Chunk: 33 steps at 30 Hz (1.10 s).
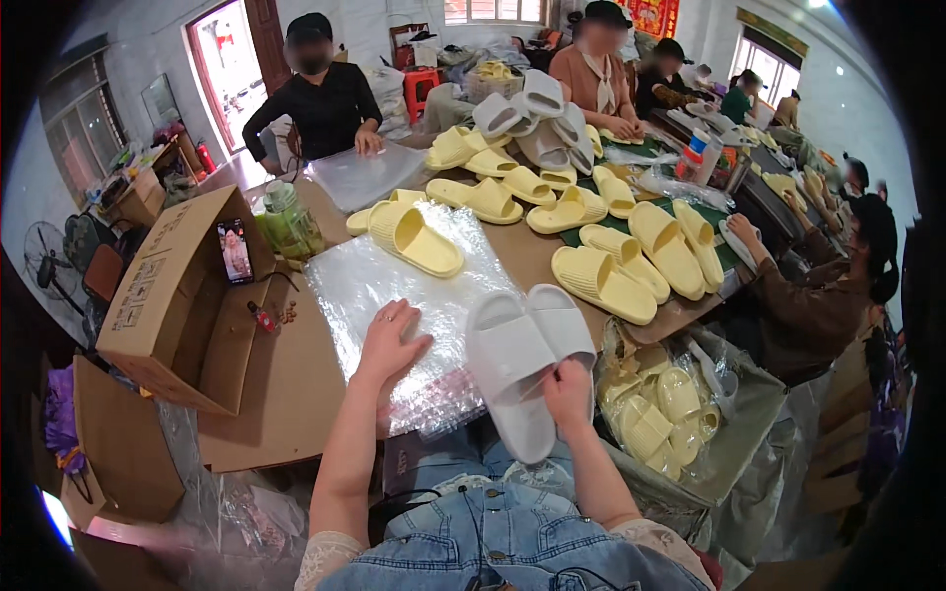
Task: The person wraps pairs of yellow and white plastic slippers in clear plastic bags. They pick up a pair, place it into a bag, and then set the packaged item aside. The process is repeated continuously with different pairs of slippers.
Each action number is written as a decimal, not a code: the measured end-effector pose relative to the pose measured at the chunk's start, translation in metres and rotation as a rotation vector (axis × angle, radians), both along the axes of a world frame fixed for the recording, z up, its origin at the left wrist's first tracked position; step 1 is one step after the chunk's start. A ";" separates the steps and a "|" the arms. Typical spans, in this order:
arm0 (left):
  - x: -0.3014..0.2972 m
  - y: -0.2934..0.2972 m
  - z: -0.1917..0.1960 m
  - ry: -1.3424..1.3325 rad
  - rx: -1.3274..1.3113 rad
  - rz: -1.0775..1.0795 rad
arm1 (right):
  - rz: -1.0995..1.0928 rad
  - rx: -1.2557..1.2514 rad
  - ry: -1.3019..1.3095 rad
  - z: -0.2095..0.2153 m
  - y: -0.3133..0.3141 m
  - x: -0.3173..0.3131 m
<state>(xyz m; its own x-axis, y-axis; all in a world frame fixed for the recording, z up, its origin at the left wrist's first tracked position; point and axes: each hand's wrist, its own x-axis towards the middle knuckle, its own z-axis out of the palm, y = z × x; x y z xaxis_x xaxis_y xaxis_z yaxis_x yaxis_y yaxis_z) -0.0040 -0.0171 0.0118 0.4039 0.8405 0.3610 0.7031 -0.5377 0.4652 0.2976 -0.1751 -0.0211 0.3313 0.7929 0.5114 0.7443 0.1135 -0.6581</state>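
Note:
A pair of pale grey slide slippers [509,355] is gripped in my right hand [569,396], whose fingers close on them near the table's front edge. My left hand [393,341] lies flat with its fingers stretched on a stack of clear plastic bags [350,295]. Beyond that hand, a single yellow slipper [414,239] rests on the far part of the same stack. More yellow slippers [603,286] lie across the table to the right, several of them in pairs.
An open cardboard box [168,295] lies on its side at left, a lit phone [236,251] leaning inside. A green bottle [284,212] stands behind it. Right of my knees, a bin [749,414] holds bagged yellow slippers. Co-workers sit or stand around the table. Grey slippers [542,94] are heaped at the back.

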 end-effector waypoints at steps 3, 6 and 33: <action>0.012 -0.035 0.035 0.188 -0.112 -0.017 | -0.041 0.049 0.119 0.002 -0.012 0.031; 0.015 -0.049 0.036 0.243 -0.124 -0.065 | -0.040 0.167 0.204 0.003 -0.017 0.048; 0.048 -0.066 0.072 -0.286 0.024 0.041 | 0.651 -0.205 -0.362 0.119 -0.052 0.029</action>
